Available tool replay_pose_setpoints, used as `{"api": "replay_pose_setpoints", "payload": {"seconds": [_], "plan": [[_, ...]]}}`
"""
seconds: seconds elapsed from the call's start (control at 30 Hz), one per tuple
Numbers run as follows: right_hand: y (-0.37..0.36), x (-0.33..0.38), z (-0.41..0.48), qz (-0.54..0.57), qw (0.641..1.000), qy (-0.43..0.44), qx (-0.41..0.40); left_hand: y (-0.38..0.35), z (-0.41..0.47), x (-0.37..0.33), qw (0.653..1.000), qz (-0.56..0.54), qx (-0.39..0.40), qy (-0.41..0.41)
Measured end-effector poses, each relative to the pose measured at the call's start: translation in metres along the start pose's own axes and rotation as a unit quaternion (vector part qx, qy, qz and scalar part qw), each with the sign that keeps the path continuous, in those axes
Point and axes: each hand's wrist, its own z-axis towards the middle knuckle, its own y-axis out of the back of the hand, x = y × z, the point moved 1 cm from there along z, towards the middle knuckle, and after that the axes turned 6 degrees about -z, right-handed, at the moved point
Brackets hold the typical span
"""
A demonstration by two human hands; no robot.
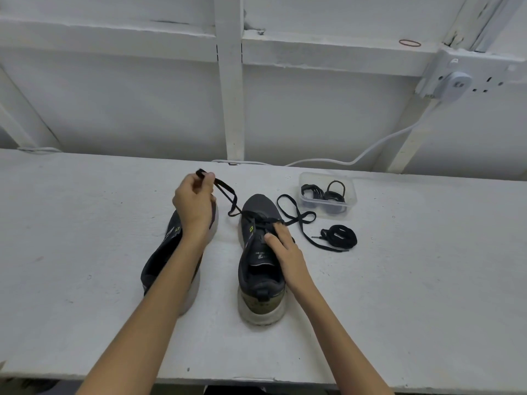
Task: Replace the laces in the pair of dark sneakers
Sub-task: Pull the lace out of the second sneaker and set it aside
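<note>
My left hand (pixel 194 203) is raised above the bench (pixel 85 223), thumb and fingers pinched on one end of a black lace (pixel 228 195). The lace runs down toward 4 o'clock into the eyelets of the right sneaker (pixel 258 280). My right hand (pixel 282 246), apart from the left, rests on that sneaker's lacing with fingers laid fairly flat and holds nothing. The sneaker stands upright, toe toward 12 o'clock. The lace's other end loops loosely on the bench at 2 o'clock from the toe. The left sneaker (pixel 168 252) lies tilted on its side beneath my left forearm. At 3 o'clock from my right hand lies a coiled black lace (pixel 339 238). Beyond it, at 1 o'clock, a clear plastic box (pixel 349 199) holds dark coiled items.
</note>
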Motion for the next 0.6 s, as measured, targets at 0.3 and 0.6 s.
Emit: {"api": "replay_pose_setpoints", "payload": {"seconds": [0.3,0.6], "plan": [[0.000,0.002,0.001,-0.006,1.000,0.022,-0.005,-0.013,-0.050,0.047,0.961,0.086,0.242,0.099],[0.001,0.002,-0.001,0.008,1.000,0.000,-0.002,-0.004,-0.003,0.004,0.999,-0.033,0.026,0.026]]}}
